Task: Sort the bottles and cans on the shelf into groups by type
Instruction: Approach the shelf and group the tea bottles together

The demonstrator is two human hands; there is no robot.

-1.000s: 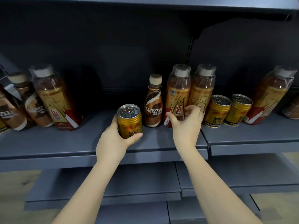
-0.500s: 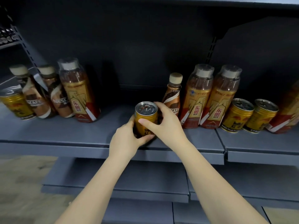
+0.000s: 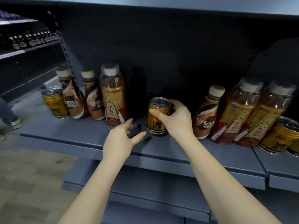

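Note:
A gold Red Bull can [image 3: 157, 118] stands at mid-shelf, and my right hand [image 3: 177, 118] grips its right side near the top. My left hand [image 3: 123, 137] hovers open just left of the can, not touching it. On the left stand another gold can [image 3: 54, 102], two brown Nescafe bottles [image 3: 71, 96] [image 3: 93, 97] and a tall amber drink bottle [image 3: 114, 94]. To the right are a Nescafe bottle [image 3: 207, 113], two amber bottles [image 3: 234, 110] [image 3: 262, 115] and gold cans [image 3: 279, 138] at the frame edge.
The grey metal shelf [image 3: 80, 133] has a front lip and a seam at the right. A lower shelf [image 3: 153, 188] juts out beneath. Another rack of goods [image 3: 29, 41] stands at far left, with a person's leg and shoe [image 3: 9, 117] on the floor.
The can passed from my left hand to my right hand. My left hand let go and drew away to the left. The view swung left, showing more of the left group.

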